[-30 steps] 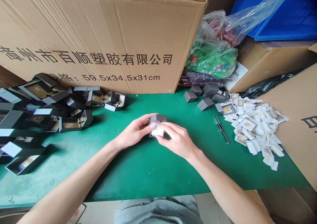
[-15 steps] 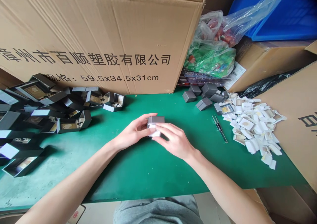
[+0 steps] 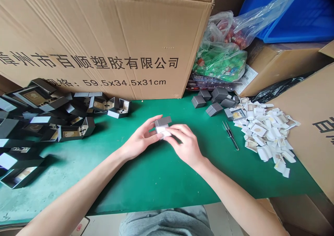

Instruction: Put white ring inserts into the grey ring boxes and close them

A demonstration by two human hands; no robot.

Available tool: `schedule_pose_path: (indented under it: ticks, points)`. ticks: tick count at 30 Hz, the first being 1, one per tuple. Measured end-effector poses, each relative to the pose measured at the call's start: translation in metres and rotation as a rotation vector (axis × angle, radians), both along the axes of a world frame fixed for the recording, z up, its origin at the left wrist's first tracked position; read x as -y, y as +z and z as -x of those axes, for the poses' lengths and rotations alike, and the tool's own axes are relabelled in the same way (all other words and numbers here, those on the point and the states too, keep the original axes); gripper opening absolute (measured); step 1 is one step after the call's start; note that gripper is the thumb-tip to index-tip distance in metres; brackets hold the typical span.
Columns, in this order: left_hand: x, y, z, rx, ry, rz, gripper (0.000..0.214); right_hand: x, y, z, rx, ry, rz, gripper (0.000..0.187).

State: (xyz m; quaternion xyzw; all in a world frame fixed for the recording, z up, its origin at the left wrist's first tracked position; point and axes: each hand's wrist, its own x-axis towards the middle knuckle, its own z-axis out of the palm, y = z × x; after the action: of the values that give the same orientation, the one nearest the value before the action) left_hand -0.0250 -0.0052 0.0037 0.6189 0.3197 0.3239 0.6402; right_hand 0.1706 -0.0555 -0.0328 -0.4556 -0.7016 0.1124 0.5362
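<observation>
A small grey hinged box (image 3: 162,122) with a white insert (image 3: 164,131) sits between both hands over the middle of the green table mat (image 3: 156,180). My left hand (image 3: 141,140) grips the box from the left, thumb on its front. My right hand (image 3: 184,143) presses its fingers on the white insert from the right. The lid is tilted up at the back.
A heap of open dark boxes (image 3: 39,124) fills the left side. Closed grey boxes (image 3: 214,102) and a pile of white inserts (image 3: 266,131) lie at the right, with tweezers (image 3: 230,134) beside them. A big cardboard carton (image 3: 104,37) stands behind; bagged items (image 3: 221,58) at back right.
The box has been turned a little in my hands, its lid now angled up to the right. My right fingers have slid over the white insert. The view shifted slightly.
</observation>
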Motion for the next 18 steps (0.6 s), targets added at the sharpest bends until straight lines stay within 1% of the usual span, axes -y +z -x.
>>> schedule_pose_path:
  ticks: [2, 4, 6, 9, 13, 18]
  points:
    - [0.000, -0.001, -0.001, -0.013, 0.001, -0.060, 0.067, 0.000, 0.003, 0.000, -0.086, 0.021, 0.104, 0.017]
    - [0.001, -0.003, -0.003, -0.041, 0.014, -0.135, 0.067, -0.001, 0.004, 0.000, -0.220, 0.062, 0.237, 0.018]
    - [0.001, -0.006, -0.004, -0.077, 0.031, -0.212, 0.067, -0.003, 0.004, 0.001, -0.370, 0.094, 0.360, 0.022]
    - [0.002, -0.011, -0.005, -0.117, 0.032, -0.290, 0.065, -0.007, 0.002, 0.002, -0.560, 0.131, 0.487, 0.030]
    - [0.005, -0.013, -0.006, -0.135, -0.001, -0.315, 0.064, -0.011, -0.001, 0.001, -0.680, 0.173, 0.551, 0.031]
    - [0.007, -0.012, -0.007, -0.119, -0.015, -0.279, 0.063, -0.013, -0.005, -0.001, -0.686, 0.169, 0.563, 0.025]
